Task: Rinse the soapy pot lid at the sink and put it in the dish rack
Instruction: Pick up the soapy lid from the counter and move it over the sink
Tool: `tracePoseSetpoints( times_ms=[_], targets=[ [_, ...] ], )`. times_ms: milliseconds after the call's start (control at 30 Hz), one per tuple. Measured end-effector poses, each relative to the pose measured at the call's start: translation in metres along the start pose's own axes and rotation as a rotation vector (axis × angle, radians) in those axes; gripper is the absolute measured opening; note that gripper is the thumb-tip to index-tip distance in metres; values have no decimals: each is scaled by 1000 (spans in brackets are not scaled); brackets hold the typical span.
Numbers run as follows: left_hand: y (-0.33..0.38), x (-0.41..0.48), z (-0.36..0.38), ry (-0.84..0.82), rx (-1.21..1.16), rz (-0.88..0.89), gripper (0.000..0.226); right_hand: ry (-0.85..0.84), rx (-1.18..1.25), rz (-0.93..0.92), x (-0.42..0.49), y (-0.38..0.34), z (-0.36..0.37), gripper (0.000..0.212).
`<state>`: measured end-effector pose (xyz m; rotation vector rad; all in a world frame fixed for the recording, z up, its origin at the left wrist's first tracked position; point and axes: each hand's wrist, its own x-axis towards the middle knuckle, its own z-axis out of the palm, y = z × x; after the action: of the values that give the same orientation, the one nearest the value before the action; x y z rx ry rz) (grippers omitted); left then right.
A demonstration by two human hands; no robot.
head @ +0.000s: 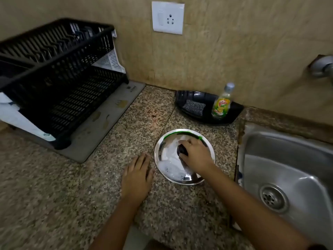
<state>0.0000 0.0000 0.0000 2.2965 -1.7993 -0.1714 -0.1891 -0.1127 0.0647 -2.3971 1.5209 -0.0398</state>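
A round steel pot lid point(166, 168) lies flat on the granite counter, covered in white suds, with a green streak along its far rim. My right hand point(195, 156) rests on the lid's middle, its fingers closed around the black knob point(182, 149). My left hand point(137, 175) lies flat on the counter just left of the lid, fingers spread, holding nothing. The steel sink point(292, 165) is to the right of the lid. A black two-tier dish rack point(59, 69) stands at the back left on a grey mat.
A black tray point(232, 112) behind the lid holds a grey scrub pad point(193, 107) and a bottle of dish liquid point(222, 103). A wall tap fitting point(322, 66) shows at the right edge. A white socket point(168, 18) sits on the tiled wall.
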Motion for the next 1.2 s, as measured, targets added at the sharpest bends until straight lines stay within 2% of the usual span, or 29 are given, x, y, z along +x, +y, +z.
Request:
tracePoseSetpoints(
  times_ms=[133, 200, 267, 367, 467, 533, 600, 733, 833, 1000, 1200],
  targets=[
    [-1, 2, -1, 41, -14, -3, 56, -19, 59, 38, 4, -5, -5, 48],
    [-3, 4, 0, 48, -93, -26, 49, 28, 94, 8, 1, -10, -6, 47],
    [1, 6, -4, 102, -315, -90, 44, 115, 148, -35, -7, -14, -11, 46],
    [24, 16, -21, 154, -899, -274, 47, 251, 219, -58, -22, -12, -24, 44],
    [54, 40, -38, -63, -1305, -505, 50, 305, 246, -38, -39, 5, -35, 44],
    [83, 51, -49, -261, -1426, -574, 46, 325, 261, 7, -53, 26, -40, 43],
    [115, 56, -55, -414, -1434, -563, 43, 340, 278, 65, -67, 51, -44, 41],
    [189, 58, -49, -613, -1466, -516, 30, 361, 367, 209, -100, 111, -49, 44],
    [248, 52, -37, -732, -1473, -482, 33, 396, 396, 274, -128, 161, -54, 49],
    [327, 38, -16, -801, -1520, -526, 36, 410, 347, 341, -163, 230, -69, 51],
    [417, 19, 3, -688, -1515, -655, 32, 405, 325, 362, -196, 303, -89, 53]
  ],
)
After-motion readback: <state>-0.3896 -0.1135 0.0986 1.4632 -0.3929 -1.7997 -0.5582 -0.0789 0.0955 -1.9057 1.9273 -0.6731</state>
